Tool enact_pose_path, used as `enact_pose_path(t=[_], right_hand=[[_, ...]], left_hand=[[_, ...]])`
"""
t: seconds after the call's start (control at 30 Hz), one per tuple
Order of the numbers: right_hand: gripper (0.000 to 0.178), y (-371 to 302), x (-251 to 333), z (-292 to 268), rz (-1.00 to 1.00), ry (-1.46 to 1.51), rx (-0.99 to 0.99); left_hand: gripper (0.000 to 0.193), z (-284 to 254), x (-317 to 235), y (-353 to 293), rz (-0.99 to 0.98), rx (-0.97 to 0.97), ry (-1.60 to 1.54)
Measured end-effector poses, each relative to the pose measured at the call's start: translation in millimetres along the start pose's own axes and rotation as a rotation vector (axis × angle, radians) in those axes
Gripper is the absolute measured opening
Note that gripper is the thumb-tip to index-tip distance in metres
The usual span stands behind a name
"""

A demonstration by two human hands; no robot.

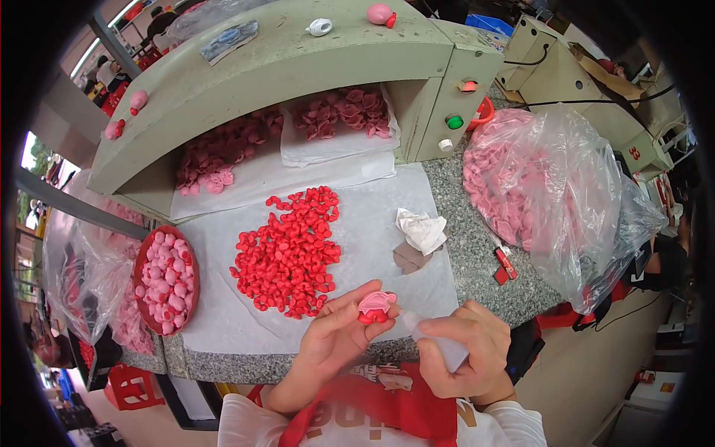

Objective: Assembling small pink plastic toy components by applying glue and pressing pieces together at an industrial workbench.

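Note:
Between the fingers of my left hand (332, 329) is a small pink hollow plastic part (377, 299) with a red piece at its lower side. My right hand (477, 349) is wrapped round a whitish translucent squeeze bottle (450, 352). The bottle's narrow nozzle points left, close to the pink part; whether they touch, I cannot tell. Beyond my hands, a heap of small red pieces (287, 253) lies on white sheeting (372, 208). A crumpled white tissue (421, 231) and a grey-brown scrap (411, 258) lie to its right.
A pale green machine (298, 56) spans the far side, with pink parts (342, 112) inside its opening. At left stands a red bowl (138, 279) of round pink-and-red pieces. A large clear bag (573, 186) of pink parts sits at right, near a red marker-like tool (506, 262).

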State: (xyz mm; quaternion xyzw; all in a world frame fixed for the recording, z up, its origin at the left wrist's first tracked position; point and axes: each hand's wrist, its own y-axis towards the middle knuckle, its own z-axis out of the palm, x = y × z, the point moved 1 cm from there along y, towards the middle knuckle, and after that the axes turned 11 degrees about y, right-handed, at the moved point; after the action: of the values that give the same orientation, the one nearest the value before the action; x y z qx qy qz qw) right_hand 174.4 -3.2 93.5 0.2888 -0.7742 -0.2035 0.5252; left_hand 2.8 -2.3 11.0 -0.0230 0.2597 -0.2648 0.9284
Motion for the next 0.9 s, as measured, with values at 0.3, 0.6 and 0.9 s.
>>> enact_pose_path(t=[0.3, 0.6, 0.9], right_hand=[[0.021, -1.1, 0.4, -1.1, 0.014, -0.005, -0.009], [0.020, -1.4, 0.2, -0.9, 0.016, 0.001, -0.005], [0.023, -3.2, -1.4, -3.6, -0.004, 0.012, -0.053]], left_hand=[[0.046, -3.1, 0.3, 0.5, -0.001, 0.018, -0.023], [0.046, -2.1, 0.7, -0.4, -0.010, 0.007, -0.029], [0.047, -2.7, 0.7, -0.5, -0.006, 0.003, -0.052]])
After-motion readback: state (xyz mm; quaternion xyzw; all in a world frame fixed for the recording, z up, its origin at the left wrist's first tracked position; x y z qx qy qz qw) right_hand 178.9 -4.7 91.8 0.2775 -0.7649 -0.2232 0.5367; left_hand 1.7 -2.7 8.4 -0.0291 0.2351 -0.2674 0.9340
